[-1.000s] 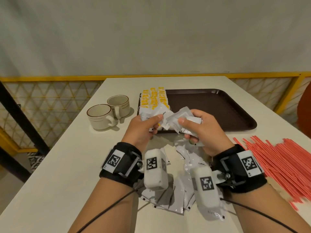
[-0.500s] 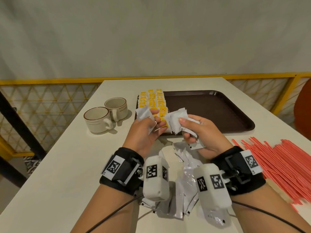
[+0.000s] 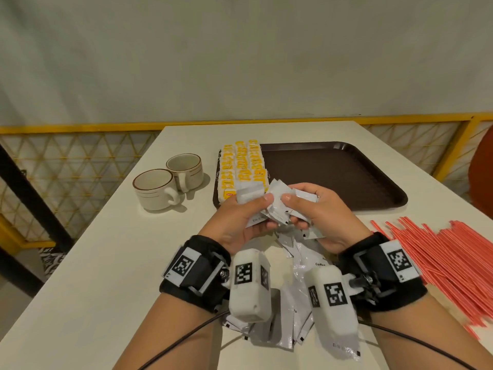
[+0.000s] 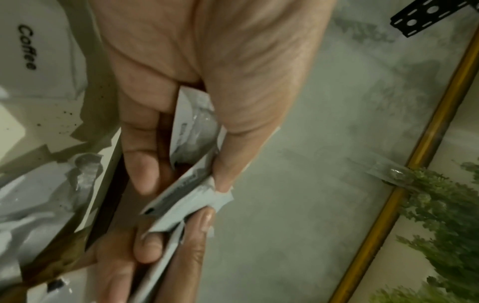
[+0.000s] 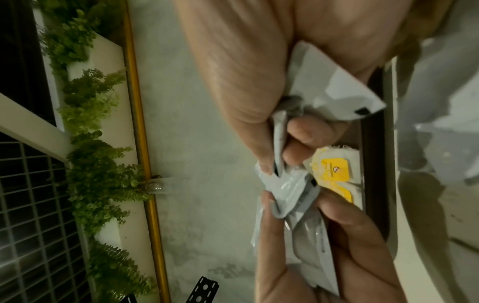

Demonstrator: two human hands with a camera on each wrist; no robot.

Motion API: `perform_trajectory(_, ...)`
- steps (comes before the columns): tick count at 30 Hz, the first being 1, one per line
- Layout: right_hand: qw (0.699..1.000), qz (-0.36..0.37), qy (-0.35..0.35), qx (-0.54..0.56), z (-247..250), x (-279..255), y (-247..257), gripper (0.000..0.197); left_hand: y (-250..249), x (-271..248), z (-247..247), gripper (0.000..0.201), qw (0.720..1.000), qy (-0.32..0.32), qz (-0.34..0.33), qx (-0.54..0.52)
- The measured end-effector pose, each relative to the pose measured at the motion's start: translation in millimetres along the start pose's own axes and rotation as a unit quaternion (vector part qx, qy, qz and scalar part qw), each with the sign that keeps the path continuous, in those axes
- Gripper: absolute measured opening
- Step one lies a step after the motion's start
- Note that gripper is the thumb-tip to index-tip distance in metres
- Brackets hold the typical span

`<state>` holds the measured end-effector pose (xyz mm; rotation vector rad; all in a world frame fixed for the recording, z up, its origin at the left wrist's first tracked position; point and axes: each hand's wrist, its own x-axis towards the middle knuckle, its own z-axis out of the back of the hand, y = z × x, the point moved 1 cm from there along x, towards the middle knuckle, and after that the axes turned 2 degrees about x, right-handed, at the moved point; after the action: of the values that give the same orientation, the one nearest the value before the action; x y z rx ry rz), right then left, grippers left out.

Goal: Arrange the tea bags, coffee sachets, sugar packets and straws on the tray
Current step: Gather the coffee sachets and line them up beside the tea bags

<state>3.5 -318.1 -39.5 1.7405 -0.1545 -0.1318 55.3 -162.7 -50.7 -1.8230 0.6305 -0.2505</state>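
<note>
Both hands meet over the near edge of the dark brown tray. My left hand grips white coffee sachets between thumb and fingers. My right hand pinches more white sachets; the two bunches touch in the middle. In the left wrist view the sachets are squeezed between both thumbs. Yellow tea bags lie in rows at the tray's left end, also seen as tea bags in the right wrist view. Loose coffee sachets lie on the table beneath my wrists.
Two cream cups stand left of the tray. A spread of red straws covers the table at the right. The white table ends at a yellow railing behind.
The hands drew apart a little half a second ago and have come together again, the sachet bunches now touching. The view has shifted slightly.
</note>
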Motion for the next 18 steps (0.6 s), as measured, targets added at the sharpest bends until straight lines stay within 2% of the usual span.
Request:
perform_trajectory(5,0.999,0.020,0.015,-0.040,-1.2,-0.9,-0.8,0.011,-2.0,-0.6,-3.0,0.048,0.997,0.015,0.071,-0.031)
perform_trajectory(9,0.997,0.046,-0.014,-0.058,-1.4,-1.2,-1.6,0.018,-0.9,-2.2,-5.5,0.043,0.998,0.036,0.060,-0.006)
perform_trajectory(13,0.997,0.025,-0.018,-0.066,-1.7,-1.2,-3.3,0.025,3.2,-1.8,-9.0,0.033,0.999,0.017,0.023,0.017)
perform_trajectory(16,0.998,0.028,-0.030,-0.054,-2.3,-1.3,-2.5,0.023,4.3,-0.3,-8.6,0.036,0.999,0.018,0.025,0.017)
perform_trajectory(18,0.997,0.033,-0.034,-0.054,-2.2,-1.5,-2.5,0.019,2.6,-1.0,-8.7,0.045,0.999,0.022,0.040,0.009)
